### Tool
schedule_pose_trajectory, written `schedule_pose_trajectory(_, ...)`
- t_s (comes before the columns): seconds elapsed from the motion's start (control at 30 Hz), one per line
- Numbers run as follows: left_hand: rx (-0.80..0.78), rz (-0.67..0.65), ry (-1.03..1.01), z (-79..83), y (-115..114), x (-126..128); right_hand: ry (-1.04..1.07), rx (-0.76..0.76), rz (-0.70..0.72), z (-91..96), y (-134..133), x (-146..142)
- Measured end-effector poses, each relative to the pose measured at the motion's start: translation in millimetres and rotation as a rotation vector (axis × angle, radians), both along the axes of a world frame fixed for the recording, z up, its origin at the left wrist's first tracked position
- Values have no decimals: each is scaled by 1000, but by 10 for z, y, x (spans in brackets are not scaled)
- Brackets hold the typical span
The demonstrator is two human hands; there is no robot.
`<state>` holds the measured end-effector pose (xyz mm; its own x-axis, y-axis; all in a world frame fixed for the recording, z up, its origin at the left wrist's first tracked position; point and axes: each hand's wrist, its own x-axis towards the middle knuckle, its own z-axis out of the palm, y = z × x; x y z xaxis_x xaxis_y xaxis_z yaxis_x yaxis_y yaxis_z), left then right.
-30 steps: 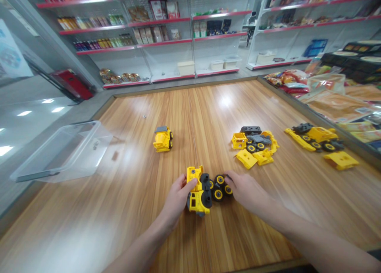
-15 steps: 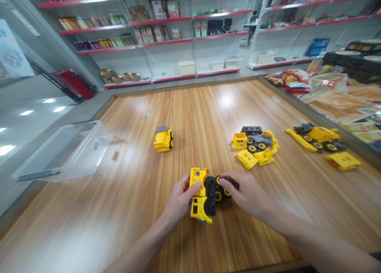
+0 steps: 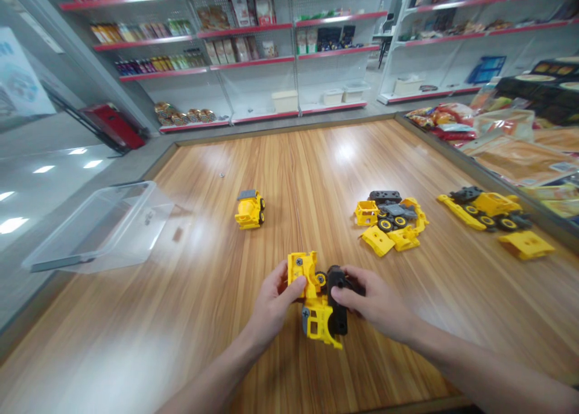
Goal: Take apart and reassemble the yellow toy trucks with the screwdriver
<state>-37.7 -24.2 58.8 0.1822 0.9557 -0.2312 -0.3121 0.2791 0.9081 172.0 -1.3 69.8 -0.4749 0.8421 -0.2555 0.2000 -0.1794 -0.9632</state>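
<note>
My left hand (image 3: 277, 293) grips a yellow toy truck body (image 3: 309, 268) with a screw showing in its top, thumb pressed on the upper face. Closed on a black toy chassis piece (image 3: 337, 308) is my right hand (image 3: 368, 293), its thumb lying over the edge. The yellow cab (image 3: 320, 322) with its window openings hangs below, between the hands, next to the black piece. One black wheel with a yellow hub (image 3: 321, 279) shows in the gap. My fingers hide the parts behind, so I cannot tell how firmly the pieces are joined.
A small yellow toy truck (image 3: 249, 210) stands ahead on the wooden table (image 3: 203, 317). Loose yellow and grey toy parts (image 3: 392, 220) lie to the right, more parts (image 3: 493, 209) beyond. On the left sits a clear plastic bin (image 3: 99, 227). Packaged goods (image 3: 502, 152) border the right edge.
My right hand's thumb has moved from the wheels onto the black piece. The cab and black piece have shifted right and tilted away from the yellow body, and a gap shows between them.
</note>
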Motion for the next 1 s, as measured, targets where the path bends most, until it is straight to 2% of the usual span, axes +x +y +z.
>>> schedule_pose_trajectory(0.1, -9, 82, -19, 2, 19, -32, 27, -5, 88, -5, -27, -8)
schedule_pose_trajectory(0.27, -37, 160, -48, 11, 35, -41, 26, 34, 322, -60, -186, -72)
schedule_pose_trajectory(0.37, -37, 167, -42, 12, 42, -36, -13, 152, 420, -86, -248, -100)
schedule_pose_trajectory(0.47, -29, 155, -20, 13, 43, -35, -76, 262, 443, -108, -242, -100)
schedule_pose_trajectory(0.57, -16, 132, 8, 5, 37, -39, -120, 322, 415, -127, -216, -95)
schedule_pose_trajectory(0.77, 56, 54, 100, -38, 38, -46, -173, 427, 206, -69, -147, -55)
schedule_pose_trajectory(0.9, 75, -17, 165, -28, 47, -43, -40, 556, 88, 4, -77, 26)
schedule_pose_trajectory(1.0, 57, -58, 197, -19, 48, -35, 63, 587, 9, -4, -64, 53)
